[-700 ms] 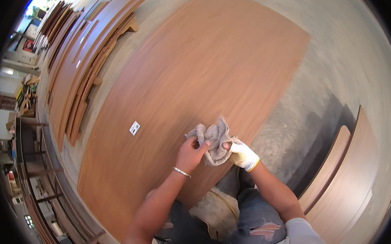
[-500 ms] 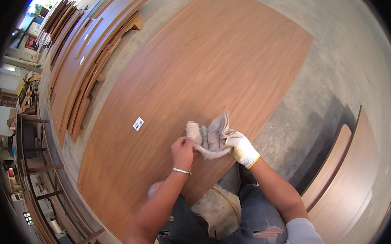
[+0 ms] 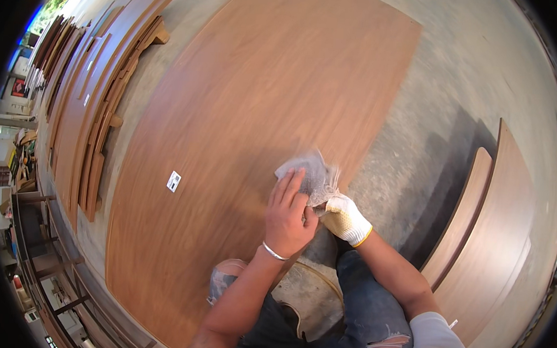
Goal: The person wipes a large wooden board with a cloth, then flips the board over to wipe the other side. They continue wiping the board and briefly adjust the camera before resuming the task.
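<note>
A greyish, fuzzy rag (image 3: 313, 176), slightly blurred, is bunched over the near right part of a large brown wood-grain panel (image 3: 277, 86). My bare left hand (image 3: 289, 215), with a silver bangle at the wrist, lays its outstretched fingers on the rag's left side. My right hand (image 3: 346, 220) wears a white knit glove with a yellow cuff edge; its fingers close around the rag's right end. A small white label (image 3: 173, 181) sticks to the panel, left of my hands.
Stacked wooden boards (image 3: 79, 126) lie on the concrete floor (image 3: 447, 76) to the left. Two curved panels (image 3: 496, 223) stand at the right. A dark metal frame (image 3: 47, 263) runs along the lower left. My knees are close to the panel's near edge.
My left hand has let go of the rag's left edge and spread its fingers over it. The rag is more folded together, while my right hand still grips its end. The view has shifted slightly.
</note>
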`<state>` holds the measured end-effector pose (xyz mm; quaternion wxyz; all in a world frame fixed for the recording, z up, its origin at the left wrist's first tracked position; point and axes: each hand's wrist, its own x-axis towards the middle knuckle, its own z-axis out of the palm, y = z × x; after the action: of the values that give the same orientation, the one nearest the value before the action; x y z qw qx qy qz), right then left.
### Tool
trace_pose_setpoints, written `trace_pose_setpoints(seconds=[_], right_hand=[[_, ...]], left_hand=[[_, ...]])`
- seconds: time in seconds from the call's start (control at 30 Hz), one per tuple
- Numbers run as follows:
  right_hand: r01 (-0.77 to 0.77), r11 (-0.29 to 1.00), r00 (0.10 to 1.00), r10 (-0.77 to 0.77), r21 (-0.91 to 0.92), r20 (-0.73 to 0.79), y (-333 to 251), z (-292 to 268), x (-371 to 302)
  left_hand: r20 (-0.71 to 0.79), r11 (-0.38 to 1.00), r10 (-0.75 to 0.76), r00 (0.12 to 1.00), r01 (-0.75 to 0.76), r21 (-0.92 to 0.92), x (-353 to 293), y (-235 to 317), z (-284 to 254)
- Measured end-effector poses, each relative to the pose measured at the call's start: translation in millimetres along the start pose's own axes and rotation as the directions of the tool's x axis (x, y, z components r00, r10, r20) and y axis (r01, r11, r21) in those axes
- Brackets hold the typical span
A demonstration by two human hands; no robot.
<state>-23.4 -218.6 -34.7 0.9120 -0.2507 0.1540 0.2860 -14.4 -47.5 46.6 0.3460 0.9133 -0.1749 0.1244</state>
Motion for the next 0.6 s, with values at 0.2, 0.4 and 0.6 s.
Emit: trace_pose_setpoints(seconds=[0.2,0.4,0.6], right_hand=[[0.025,0.977,0.995,-0.044,0.213,0.088,1.7,-9.9,6.0],[0.019,0.969,0.993,-0.046,0.244,0.106,-1.8,10.4,6.6],[-0.127,0.981,0.986,0.109,0.144,0.130,6.6,9.9,-4.3]], left_hand=[[0.008,0.976,-0.099,0.995,0.099,-0.193,-10.0,-3.9,21.0],[0.075,0.984,-0.079,0.994,0.090,-0.154,-13.2,-10.4,11.6],[0.187,0.987,-0.050,0.981,0.077,-0.139,-31.4,-10.9,13.6]])
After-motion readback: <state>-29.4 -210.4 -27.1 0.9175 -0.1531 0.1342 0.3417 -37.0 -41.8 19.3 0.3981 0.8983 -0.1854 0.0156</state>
